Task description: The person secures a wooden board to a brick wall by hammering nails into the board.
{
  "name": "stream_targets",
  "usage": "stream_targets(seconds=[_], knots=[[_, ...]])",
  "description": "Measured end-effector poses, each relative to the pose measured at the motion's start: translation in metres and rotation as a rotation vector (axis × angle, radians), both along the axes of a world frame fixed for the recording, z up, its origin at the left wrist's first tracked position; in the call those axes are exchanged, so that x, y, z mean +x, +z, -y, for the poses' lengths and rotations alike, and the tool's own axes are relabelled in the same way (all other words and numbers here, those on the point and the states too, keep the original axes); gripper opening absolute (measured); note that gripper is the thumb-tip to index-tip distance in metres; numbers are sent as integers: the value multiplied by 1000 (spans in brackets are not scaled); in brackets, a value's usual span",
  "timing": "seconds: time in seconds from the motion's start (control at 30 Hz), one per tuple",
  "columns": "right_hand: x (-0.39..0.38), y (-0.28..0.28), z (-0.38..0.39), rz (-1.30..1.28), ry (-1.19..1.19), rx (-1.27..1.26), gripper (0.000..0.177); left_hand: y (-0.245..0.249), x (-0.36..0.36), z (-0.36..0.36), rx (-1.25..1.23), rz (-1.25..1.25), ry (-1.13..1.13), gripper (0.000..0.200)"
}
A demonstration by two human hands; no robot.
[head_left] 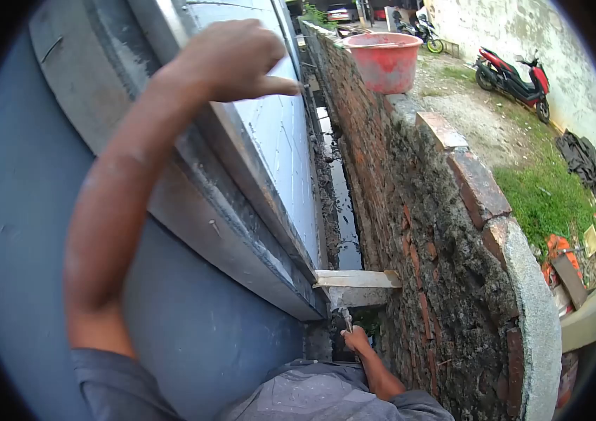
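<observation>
My left hand (245, 62) is raised at the upper left, over the edge of a long grey frame (231, 172) along the wall. Its fingers curl under and its thumb points right; whatever they hold, if anything, is hidden. Low in the gap between the wall and the brick wall, my right hand (356, 338) is closed round the handle of a trowel (346, 317). The trowel points away from me, toward a grey block-like surface (362, 297). A pale wooden strip (358, 279) spans the gap just beyond it.
A rough brick wall (445, 245) rises on my right, with a red bucket (385, 64) on its top. A blue-grey wall (38, 231) stands close on the left. Water (343, 203) lies in the narrow channel ahead. A red scooter (515, 78) is parked on the ground beyond.
</observation>
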State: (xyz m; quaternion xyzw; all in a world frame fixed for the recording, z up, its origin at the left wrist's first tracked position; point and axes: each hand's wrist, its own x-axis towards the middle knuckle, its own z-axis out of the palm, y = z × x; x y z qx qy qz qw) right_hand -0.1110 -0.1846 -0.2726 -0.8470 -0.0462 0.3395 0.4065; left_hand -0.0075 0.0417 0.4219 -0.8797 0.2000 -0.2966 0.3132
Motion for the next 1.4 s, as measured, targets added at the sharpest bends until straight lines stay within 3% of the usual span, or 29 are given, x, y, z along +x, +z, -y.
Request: stream_targets(seconds=[0.03, 0.1, 0.23, 0.37, 0.5, 0.57, 0.7, 0.83, 0.97, 1.07, 1.23, 1.3, 1.4], knots=[[-2, -1, 0, 19, -14, 18, 37, -15, -3, 15, -87, 33, -45, 54], [-7, 24, 0, 118, -26, 35, 35, -53, -6, 39, -503, -114, -166, 49], [-18, 100, 14, 287, -126, 126, 34, -170, -19, 67, -877, -389, -371, 42], [-22, 194, 37, 419, -217, 198, 26, -296, -12, 65, -1185, -544, -416, 30], [-23, 271, 72, 599, -258, 231, 23, -338, -18, 75, -1631, -482, -411, 20], [-26, 314, 95, 654, -261, 184, 28, -352, -9, 79, -1805, -410, -480, 28], [-54, 422, 136, 839, -277, 65, 29, -355, 5, 92, -2034, -584, -386, 35], [-85, 508, 170, 1181, -264, -344, 31, -365, 3, 122, -2093, -745, -353, 32], [-91, 548, 212, 1172, -270, -697, 33, -388, -10, 148, -2132, -901, -402, 30], [-79, 547, 234, 1070, -265, -916, 35, -403, -23, 165, -2107, -1024, -411, 29], [-68, 526, 258, 998, -260, -985, 38, -407, -39, 190, -1926, -1049, -505, 30], [-69, 520, 260, 928, -271, -1018, 38, -407, -44, 192, -1918, -1127, -428, 31], [-76, 508, 252, 1201, -266, -1042, 33, -410, -59, 199, -1863, -1149, -441, 32]])
